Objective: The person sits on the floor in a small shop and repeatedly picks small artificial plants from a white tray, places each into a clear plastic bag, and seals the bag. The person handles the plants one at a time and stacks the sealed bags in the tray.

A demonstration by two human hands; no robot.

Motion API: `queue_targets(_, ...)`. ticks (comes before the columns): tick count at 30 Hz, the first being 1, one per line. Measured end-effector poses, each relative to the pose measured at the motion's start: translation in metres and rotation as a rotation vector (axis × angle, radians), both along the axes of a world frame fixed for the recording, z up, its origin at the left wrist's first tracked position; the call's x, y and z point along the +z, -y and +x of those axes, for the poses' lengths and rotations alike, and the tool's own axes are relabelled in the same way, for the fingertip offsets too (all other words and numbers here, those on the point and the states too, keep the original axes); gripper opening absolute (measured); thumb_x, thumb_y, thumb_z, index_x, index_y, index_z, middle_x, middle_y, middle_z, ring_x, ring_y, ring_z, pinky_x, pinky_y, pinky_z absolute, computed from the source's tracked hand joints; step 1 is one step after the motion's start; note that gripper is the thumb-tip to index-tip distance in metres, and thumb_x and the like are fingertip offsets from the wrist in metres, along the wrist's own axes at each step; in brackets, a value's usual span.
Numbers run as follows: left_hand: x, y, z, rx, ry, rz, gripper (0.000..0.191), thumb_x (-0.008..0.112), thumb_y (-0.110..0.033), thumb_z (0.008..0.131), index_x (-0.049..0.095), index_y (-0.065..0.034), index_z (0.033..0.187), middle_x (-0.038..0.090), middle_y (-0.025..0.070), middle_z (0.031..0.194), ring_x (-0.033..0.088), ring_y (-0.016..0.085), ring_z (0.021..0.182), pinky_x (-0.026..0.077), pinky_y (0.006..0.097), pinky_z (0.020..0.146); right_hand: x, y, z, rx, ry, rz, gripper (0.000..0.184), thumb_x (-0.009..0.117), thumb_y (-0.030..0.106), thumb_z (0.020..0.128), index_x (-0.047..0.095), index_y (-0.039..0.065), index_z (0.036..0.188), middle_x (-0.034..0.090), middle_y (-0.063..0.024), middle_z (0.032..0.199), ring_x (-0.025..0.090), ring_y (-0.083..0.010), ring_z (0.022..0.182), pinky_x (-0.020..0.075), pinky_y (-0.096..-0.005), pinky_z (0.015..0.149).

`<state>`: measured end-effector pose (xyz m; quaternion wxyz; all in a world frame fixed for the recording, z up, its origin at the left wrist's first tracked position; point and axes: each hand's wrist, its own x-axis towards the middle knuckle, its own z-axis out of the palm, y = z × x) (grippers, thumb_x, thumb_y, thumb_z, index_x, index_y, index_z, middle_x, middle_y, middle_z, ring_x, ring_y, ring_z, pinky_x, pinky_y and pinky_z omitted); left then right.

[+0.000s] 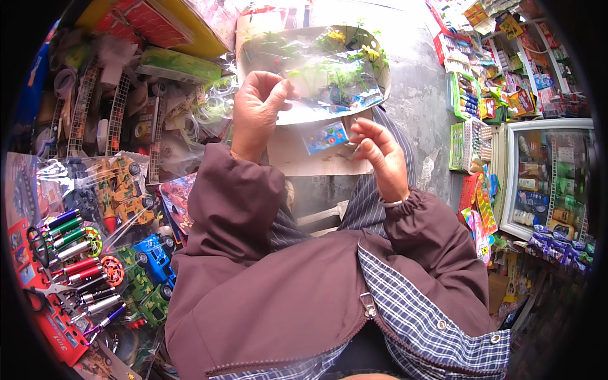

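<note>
My left hand (260, 111) is raised over the near left side of an oval tray (306, 118), its thumb and forefinger pinched together. Whether something thin and clear is between those fingertips I cannot tell. My right hand (384, 154) is lower, just off the tray's near right rim. Its thumb and fingers appear to hold the clear edge of a small plastic packet with a blue printed card (327, 137). Inside the tray lie clear plastic film (304, 52), green sprigs with yellow flowers (370, 52) and more blue printed packets (344, 97).
A cardboard piece (294, 164) is below the tray. At left are coiled clear tubing (211, 109), wire racks (114, 114), toy vehicles (154, 259), scissors (57, 289) and several metallic penlights (88, 266). A glass-fronted cabinet (510, 180) and packed shelves stand at right, beside concrete floor (427, 137).
</note>
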<state>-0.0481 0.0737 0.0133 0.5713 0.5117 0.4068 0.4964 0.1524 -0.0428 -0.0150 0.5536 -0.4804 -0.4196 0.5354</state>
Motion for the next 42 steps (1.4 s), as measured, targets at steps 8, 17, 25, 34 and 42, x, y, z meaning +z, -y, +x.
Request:
queue_targets(8,-0.002,0.047,0.026,-0.429,0.084,-0.317,0.021,0.064,-0.01,0.08,0.052,-0.0022,0.095,0.06,0.0047,0.083,0.06,0.011,0.074,0.048,0.0229,0.064,0.012,-0.004,-0.007,0.039,-0.155,-0.211,0.02,0.059,0.018,0.086,0.061,0.001,0.095,0.064,-0.0029,0.081,0.054,-0.0054,0.069,0.0401,-0.0184,0.062)
queue_targets(17,0.005,0.05,0.02,-0.531,-0.027,-0.419,0.026,0.057,-0.014,0.084,0.049,-0.0018,0.105,0.061,0.0065,0.089,0.06,0.013,0.079,0.046,0.0223,0.066,0.008,0.008,-0.011,-0.07,-0.217,-0.236,0.014,0.06,0.015,0.084,0.06,0.001,0.086,0.06,-0.0033,0.072,0.054,-0.0077,0.064,0.0408,-0.0194,0.06)
queue_targets(25,-0.007,0.047,0.023,-0.67,-0.116,-0.433,0.015,0.055,-0.021,0.086,0.057,-0.0059,0.088,0.06,0.0016,0.082,0.057,0.008,0.075,0.043,0.0203,0.065,0.002,0.012,-0.009,-0.096,-0.129,-0.2,0.014,0.061,0.014,0.083,0.06,0.001,0.087,0.06,-0.0029,0.072,0.054,-0.0072,0.064,0.0406,-0.0191,0.06)
queue_targets(34,-0.011,0.049,0.023,-0.706,-0.075,-0.404,0.014,0.056,-0.019,0.086,0.057,-0.0045,0.085,0.061,0.0019,0.079,0.057,0.008,0.074,0.044,0.0209,0.066,0.008,0.015,-0.013,-0.076,-0.1,-0.189,0.013,0.061,0.013,0.083,0.061,0.001,0.088,0.059,-0.0012,0.073,0.054,-0.0072,0.065,0.0423,-0.0195,0.061)
queue_targets(42,-0.013,0.051,0.028,-0.592,-0.047,-0.43,0.022,0.058,-0.021,0.085,0.06,0.0002,0.086,0.061,0.0039,0.077,0.057,0.01,0.071,0.045,0.0223,0.065,0.003,0.014,-0.012,-0.106,-0.138,-0.17,0.015,0.061,0.012,0.084,0.061,-0.001,0.09,0.061,-0.0024,0.075,0.054,-0.0054,0.063,0.0419,-0.019,0.056)
